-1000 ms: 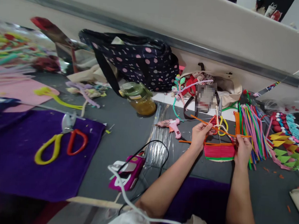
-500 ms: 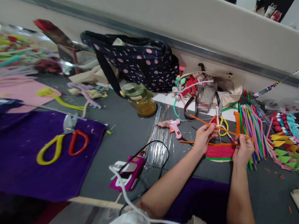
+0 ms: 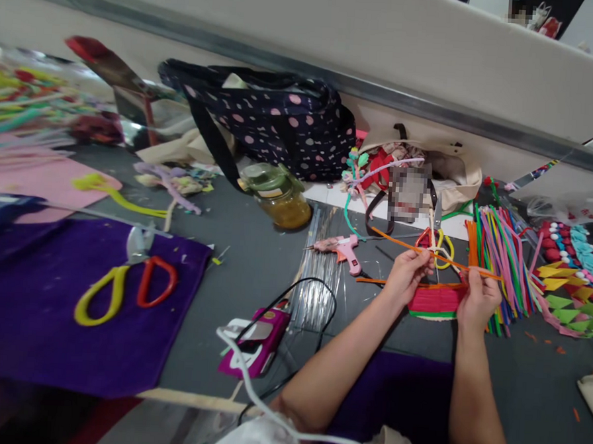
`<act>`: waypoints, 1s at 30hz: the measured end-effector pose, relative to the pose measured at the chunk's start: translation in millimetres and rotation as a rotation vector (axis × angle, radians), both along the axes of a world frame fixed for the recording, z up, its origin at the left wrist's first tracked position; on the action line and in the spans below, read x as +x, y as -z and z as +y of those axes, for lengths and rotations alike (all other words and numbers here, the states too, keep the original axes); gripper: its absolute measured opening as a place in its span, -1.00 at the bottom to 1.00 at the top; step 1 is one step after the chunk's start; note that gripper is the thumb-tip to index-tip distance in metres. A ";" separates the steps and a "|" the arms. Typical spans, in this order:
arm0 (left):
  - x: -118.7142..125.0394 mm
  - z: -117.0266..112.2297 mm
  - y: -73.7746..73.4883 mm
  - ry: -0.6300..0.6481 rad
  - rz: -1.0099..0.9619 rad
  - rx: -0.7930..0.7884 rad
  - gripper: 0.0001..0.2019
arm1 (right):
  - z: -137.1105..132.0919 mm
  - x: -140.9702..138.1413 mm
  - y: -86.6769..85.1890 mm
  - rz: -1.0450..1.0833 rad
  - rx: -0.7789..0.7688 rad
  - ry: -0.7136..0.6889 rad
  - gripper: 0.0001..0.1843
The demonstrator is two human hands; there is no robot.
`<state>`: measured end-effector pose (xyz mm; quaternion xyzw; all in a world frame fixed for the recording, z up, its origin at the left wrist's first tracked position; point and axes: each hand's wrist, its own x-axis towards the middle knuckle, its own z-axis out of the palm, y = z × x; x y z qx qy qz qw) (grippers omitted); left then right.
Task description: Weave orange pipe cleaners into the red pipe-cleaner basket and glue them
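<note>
An orange pipe cleaner (image 3: pixel 395 239) stretches between my two hands over the table. My left hand (image 3: pixel 407 277) pinches it near the middle, and my right hand (image 3: pixel 478 301) pinches it toward its right end. Below it another orange pipe cleaner (image 3: pixel 373 281) lies roughly level, partly behind my left hand. Under that sits a red piece with a green and pale lower edge (image 3: pixel 434 302), between my hands. Just beyond my fingers lie red-and-yellow-handled scissors (image 3: pixel 445 250). Right of my right hand is a bundle of coloured pipe cleaners (image 3: pixel 507 266).
A pink glue gun (image 3: pixel 347 251) and clear sticks (image 3: pixel 317 296) lie left of my hands. A lidded jar (image 3: pixel 278 198) and a dark patterned bag (image 3: pixel 282 125) stand behind. Larger scissors (image 3: pixel 101 298) rest on purple cloth (image 3: pixel 33 314). A cable (image 3: pixel 334 303) loops near a magenta pack (image 3: pixel 275 333).
My right hand has shifted slightly left along with the orange pipe cleaner. Both hands keep their pinch; the things on the table look unmoved.
</note>
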<state>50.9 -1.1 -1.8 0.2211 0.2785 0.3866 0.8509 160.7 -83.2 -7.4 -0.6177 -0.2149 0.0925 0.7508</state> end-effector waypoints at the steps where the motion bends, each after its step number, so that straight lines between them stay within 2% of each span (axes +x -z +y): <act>1: -0.2 -0.2 -1.1 -0.020 -0.004 0.024 -0.65 | 1.0 2.7 2.2 0.096 0.023 0.001 -0.75; 3: -1.2 1.3 -2.0 -0.078 0.019 0.059 -0.67 | 1.4 10.0 5.5 0.227 0.059 0.001 -0.73; 5: -3.2 5.2 -1.2 -0.158 0.078 0.079 -0.68 | 0.0 18.2 6.8 0.255 0.078 0.021 -0.72; 9: -7.8 13.7 2.0 -0.260 0.206 0.128 -0.71 | -4.4 30.9 9.2 0.177 -0.076 0.012 -0.72; 12: -9.2 16.2 3.4 -0.278 0.243 0.142 -0.72 | -6.9 38.2 14.2 0.045 -0.248 -0.059 -0.67; 15: -9.9 17.2 3.7 -0.313 0.240 0.127 -0.71 | -8.9 44.3 21.1 -0.205 -0.459 -0.164 -0.64; 18: -11.2 18.5 3.1 -0.337 0.227 0.102 -0.70 | -9.2 46.5 28.8 -0.456 -0.613 -0.152 -0.72; 20: -11.9 19.0 2.5 -0.335 0.219 0.093 -0.70 | -8.5 46.1 33.5 -0.523 -0.669 -0.134 -0.79; 23: -12.3 18.7 1.7 -0.319 0.199 0.093 -0.71 | -7.9 45.8 37.3 -0.540 -0.707 -0.141 -0.79; 30: -10.3 19.3 4.0 -0.299 0.210 0.101 -0.69 | -3.5 43.1 37.6 -0.437 -0.651 -0.066 -0.67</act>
